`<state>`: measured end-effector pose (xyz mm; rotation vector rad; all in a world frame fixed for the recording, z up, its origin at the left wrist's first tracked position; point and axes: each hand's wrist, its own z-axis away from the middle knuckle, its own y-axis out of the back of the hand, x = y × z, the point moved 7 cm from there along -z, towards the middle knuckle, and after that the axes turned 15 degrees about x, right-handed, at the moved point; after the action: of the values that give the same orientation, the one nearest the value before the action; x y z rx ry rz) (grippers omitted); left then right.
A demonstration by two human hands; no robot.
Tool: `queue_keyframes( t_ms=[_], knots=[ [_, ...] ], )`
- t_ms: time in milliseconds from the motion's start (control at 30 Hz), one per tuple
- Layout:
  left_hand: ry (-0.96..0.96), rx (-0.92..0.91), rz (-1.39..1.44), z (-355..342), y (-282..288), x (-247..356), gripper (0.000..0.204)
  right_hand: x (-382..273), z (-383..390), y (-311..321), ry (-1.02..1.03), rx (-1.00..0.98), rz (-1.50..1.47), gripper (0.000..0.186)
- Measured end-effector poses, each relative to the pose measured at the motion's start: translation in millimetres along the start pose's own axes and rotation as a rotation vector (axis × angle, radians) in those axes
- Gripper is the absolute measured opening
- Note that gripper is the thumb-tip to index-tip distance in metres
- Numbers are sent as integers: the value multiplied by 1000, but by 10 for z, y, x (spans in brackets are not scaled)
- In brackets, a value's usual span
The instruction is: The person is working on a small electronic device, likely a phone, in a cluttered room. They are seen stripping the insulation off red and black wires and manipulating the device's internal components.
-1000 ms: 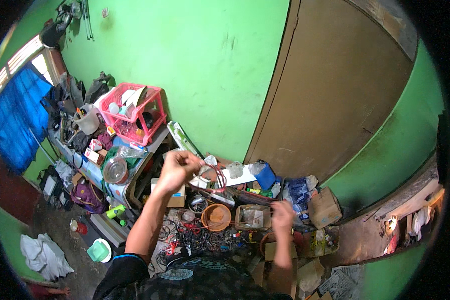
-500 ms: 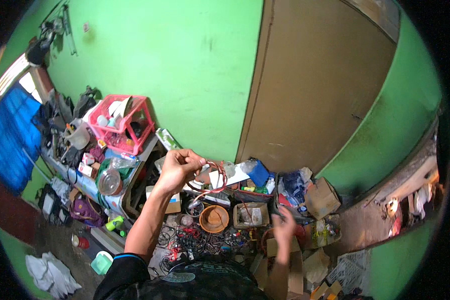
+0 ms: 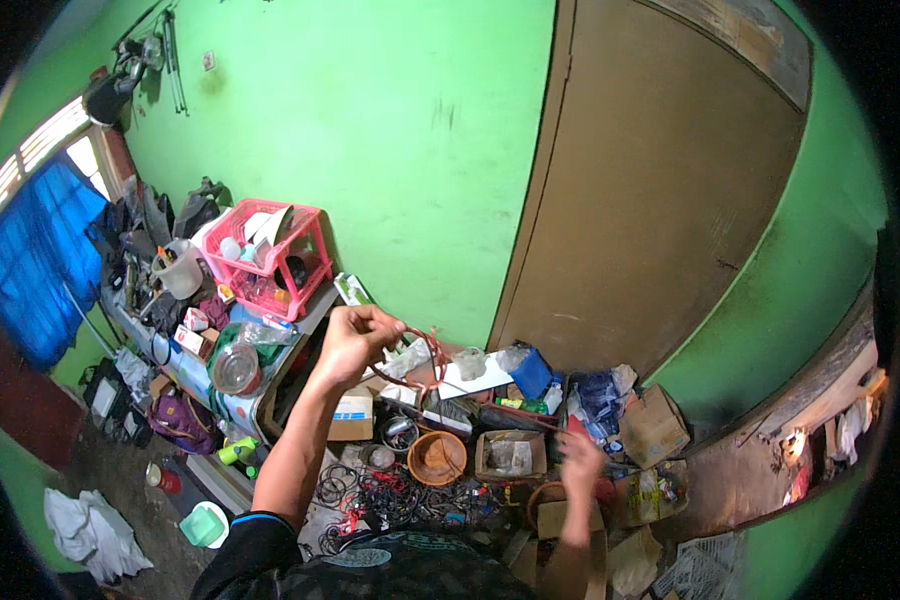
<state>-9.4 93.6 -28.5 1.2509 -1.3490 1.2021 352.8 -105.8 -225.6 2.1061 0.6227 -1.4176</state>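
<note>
My left hand [image 3: 362, 345] pinches the cable [image 3: 436, 352] in midair; the right hand [image 3: 580, 467] is too blurred for me to tell its fingers' grip. A slack pinch could drop the cable among the wires [image 3: 400, 497].

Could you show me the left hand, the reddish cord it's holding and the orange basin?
Left hand [image 3: 350, 345]: head view, middle of the hand.
Reddish cord [image 3: 438, 352]: head view, its looped part.
Orange basin [image 3: 431, 461]: head view, its inside bottom.
</note>
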Motion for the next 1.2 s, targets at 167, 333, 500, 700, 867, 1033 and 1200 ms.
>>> queue_keyframes(
  t_ms=[167, 333, 500, 700, 867, 1033, 1200],
  knots=[
    [-29, 74, 68, -174, 385, -16, 12, 2636, 443, 2482, -431, 558, -289, 27],
    [-9, 43, 65, -129, 295, 144, 10, 1717, 610, 1567, -183, 376, 559, 30],
    [96, -82, 69, 119, -200, -52, 11, 158, 193, -436, 7, 10, 142, 37],
    [156, -68, 147, 246, -373, -197, 5, -1136, 570, -1824, -58, -664, -240, 29],
    [216, -11, 223, 226, -268, -376, 8, -1005, 786, -1797, -104, -599, -333, 34],
    [346, -55, 301, 293, -439, -596, 12, -723, 852, -1968, -1, -468, -194, 29],
    [327, -22, 216, 233, -407, -645, 11, -534, 797, -1713, -223, -497, -152, 19]
  ],
)
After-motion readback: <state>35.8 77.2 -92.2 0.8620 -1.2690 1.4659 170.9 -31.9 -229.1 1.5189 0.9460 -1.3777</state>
